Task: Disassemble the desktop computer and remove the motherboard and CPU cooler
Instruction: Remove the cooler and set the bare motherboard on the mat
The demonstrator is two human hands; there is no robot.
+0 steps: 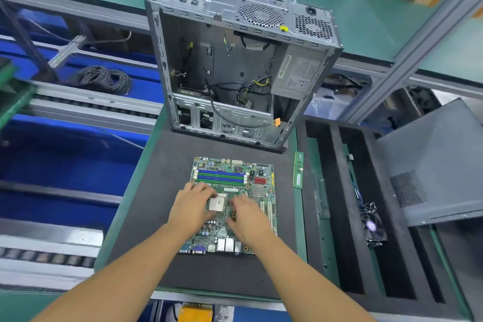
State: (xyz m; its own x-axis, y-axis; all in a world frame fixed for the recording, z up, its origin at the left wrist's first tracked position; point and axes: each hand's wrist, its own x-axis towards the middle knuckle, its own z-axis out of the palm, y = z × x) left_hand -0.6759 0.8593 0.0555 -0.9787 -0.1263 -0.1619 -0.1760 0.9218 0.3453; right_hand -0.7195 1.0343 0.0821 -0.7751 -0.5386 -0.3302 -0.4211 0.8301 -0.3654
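Forearms enter from the near edge and meet over the motherboard [236, 187], which lies flat, components up, on a black foam mat [151, 191] covering the green table [121, 206]. The board is out of the chassis, and its rear ports face us.

We see the left hand [192, 206] resting on the board. Its fingers [206, 189] curve over the far left corner of the bare CPU [217, 204] and its thumb lies at the near corner. We cannot tell whether they pinch the chip or only touch it.

The right hand [248, 217] sits just right of the CPU, fingers bent and tips down on the board. We cannot make out a grip there either.

Beyond the hands run the blue and green memory slots [221, 176].

A loose memory module [298, 170] lies on the table's green strip, just beside the mat's right edge.

Further right, a black foam tray [339, 191] with long channels holds a cooling fan [372, 227] with a purple hub label, its wires loose beside it.

A grey side panel [431, 165] rests tilted over the tray's far right.

At the mat's far end lies the open computer case [230, 65], its bay showing slack cables. The power supply [298, 70] is in the case's right corner.

Far left, a coil of dark cable [104, 78] lies on a blue surface.
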